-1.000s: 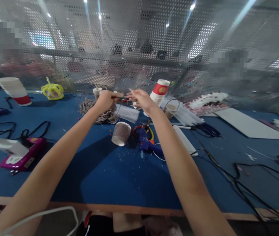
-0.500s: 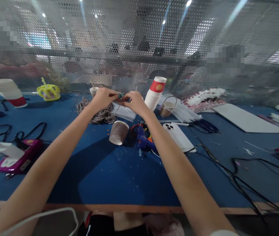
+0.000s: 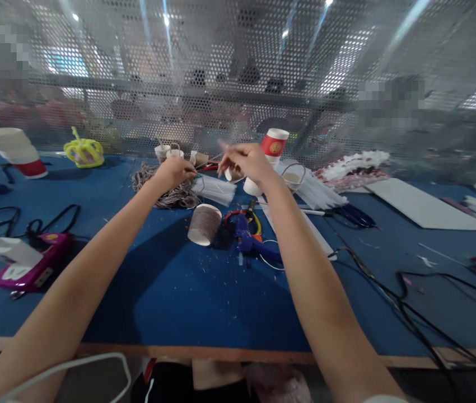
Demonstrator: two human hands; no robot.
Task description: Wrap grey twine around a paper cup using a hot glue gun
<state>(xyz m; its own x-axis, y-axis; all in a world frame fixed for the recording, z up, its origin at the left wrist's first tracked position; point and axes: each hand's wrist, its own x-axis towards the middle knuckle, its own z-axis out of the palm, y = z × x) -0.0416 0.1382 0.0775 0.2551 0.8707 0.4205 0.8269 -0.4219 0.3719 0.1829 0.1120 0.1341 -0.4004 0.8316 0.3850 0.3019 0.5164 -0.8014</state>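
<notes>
"Blue surface (image 3: 221, 319), edges first?"

"Near edge has a brown strip (image 3: 221, 352); far edge runs along the perforated metal screen (image 3: 221, 67). Both hands are up by the far edge, around the middle."

"Room to move?"

"Widest stretch is from the cord-wrapped cup (image 3: 204, 225) down to the near edge, pale crumbs scattered on it. Right side's tighter: blue glue gun (image 3: 246, 240) just beside the cup, then right forearm (image 3: 309, 268), partly hiding a white phone (image 3: 321, 240)."

"What changed?"

"Half a second ago fingers met at the small teal piece (image 3: 198, 176). Now hands are apart, and the piece stays with the left. Forearm covers more of the phone too."

"Hand states?"

"Left hand (image 3: 176, 172): narrow pinch, teal piece at the fingertips, just right of the grey-brown cord heap (image 3: 175, 197). Right hand (image 3: 250, 161): fingers bent, blurred, near the red-and-white cup stack (image 3: 275, 144); can't tell if it's holding anything."

"And the piece?"

"Teal, tiny, too small for shape. It's above the translucent sticks (image 3: 217, 191), toward the far edge."
</notes>
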